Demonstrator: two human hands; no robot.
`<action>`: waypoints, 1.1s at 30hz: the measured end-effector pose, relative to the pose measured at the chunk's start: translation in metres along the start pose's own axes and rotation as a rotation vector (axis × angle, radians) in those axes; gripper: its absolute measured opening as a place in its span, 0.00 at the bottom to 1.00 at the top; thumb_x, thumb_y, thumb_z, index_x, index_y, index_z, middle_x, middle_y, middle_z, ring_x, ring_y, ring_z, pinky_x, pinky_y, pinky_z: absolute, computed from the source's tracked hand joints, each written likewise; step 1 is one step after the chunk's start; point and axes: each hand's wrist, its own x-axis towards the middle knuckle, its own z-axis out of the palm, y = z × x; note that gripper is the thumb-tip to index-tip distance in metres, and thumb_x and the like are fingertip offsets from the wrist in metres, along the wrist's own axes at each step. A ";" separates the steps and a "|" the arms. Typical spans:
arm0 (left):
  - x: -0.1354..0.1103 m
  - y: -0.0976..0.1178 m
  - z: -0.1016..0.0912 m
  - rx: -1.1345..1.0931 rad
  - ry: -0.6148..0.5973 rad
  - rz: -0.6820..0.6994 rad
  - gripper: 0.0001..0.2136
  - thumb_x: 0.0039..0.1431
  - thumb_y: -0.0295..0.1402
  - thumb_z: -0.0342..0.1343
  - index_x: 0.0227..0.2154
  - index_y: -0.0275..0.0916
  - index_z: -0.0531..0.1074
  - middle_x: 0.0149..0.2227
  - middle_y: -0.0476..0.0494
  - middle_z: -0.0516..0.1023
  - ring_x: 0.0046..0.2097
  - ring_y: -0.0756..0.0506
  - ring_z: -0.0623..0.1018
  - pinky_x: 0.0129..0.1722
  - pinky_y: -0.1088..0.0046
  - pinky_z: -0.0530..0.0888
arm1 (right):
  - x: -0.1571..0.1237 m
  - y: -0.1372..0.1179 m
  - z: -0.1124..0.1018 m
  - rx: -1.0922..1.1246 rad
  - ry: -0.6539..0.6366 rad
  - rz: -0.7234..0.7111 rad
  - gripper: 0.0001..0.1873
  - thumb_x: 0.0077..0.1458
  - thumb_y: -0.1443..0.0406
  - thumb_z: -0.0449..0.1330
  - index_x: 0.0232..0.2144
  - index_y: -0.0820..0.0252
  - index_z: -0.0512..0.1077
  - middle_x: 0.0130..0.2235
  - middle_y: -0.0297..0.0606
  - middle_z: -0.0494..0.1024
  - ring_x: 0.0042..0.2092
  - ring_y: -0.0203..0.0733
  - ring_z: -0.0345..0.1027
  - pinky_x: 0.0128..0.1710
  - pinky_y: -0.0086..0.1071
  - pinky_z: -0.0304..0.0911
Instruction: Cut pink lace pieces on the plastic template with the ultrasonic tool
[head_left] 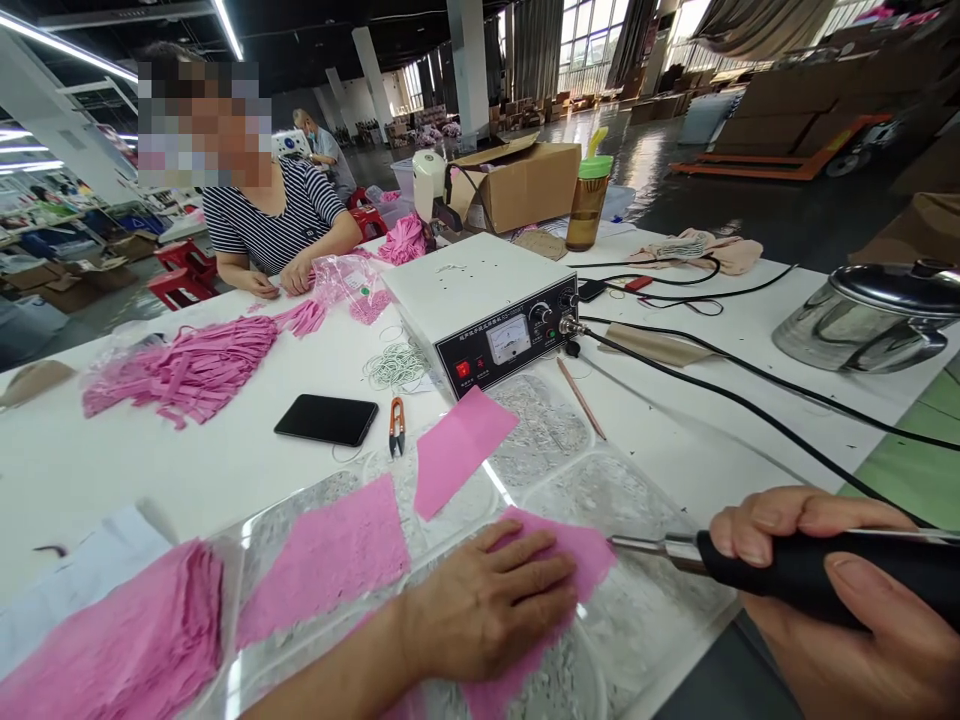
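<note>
While the left hand (495,605) lies spread on flat pink cloth (592,552), the right hand (862,600) grips a long black-handled metal tool (780,577).

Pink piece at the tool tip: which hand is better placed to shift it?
The left hand, probably: it lies spread over the pink piece and grips no tool. The right hand is closed around the tool, its tip at the piece's edge.
</note>
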 end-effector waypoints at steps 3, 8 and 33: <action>0.000 0.000 0.000 -0.005 0.010 -0.001 0.12 0.68 0.30 0.44 0.48 0.35 0.69 0.54 0.42 0.73 0.60 0.43 0.66 0.61 0.62 0.60 | 0.003 0.005 0.001 0.027 -0.047 -0.019 0.03 0.51 0.65 0.55 0.28 0.53 0.68 0.28 0.35 0.62 0.23 0.39 0.55 0.22 0.37 0.62; 0.000 0.000 0.000 -0.015 0.012 0.004 0.12 0.68 0.30 0.44 0.48 0.35 0.69 0.54 0.42 0.72 0.60 0.43 0.66 0.60 0.63 0.61 | 0.006 0.012 0.002 0.040 -0.100 -0.028 0.03 0.52 0.65 0.56 0.29 0.52 0.70 0.27 0.35 0.63 0.23 0.39 0.57 0.22 0.37 0.63; -0.001 -0.001 0.002 0.004 0.018 0.004 0.12 0.69 0.31 0.44 0.47 0.35 0.70 0.55 0.45 0.72 0.59 0.44 0.67 0.61 0.64 0.59 | 0.009 0.006 0.011 0.030 -0.008 0.014 0.05 0.37 0.68 0.57 0.23 0.54 0.70 0.23 0.33 0.67 0.21 0.39 0.59 0.19 0.37 0.62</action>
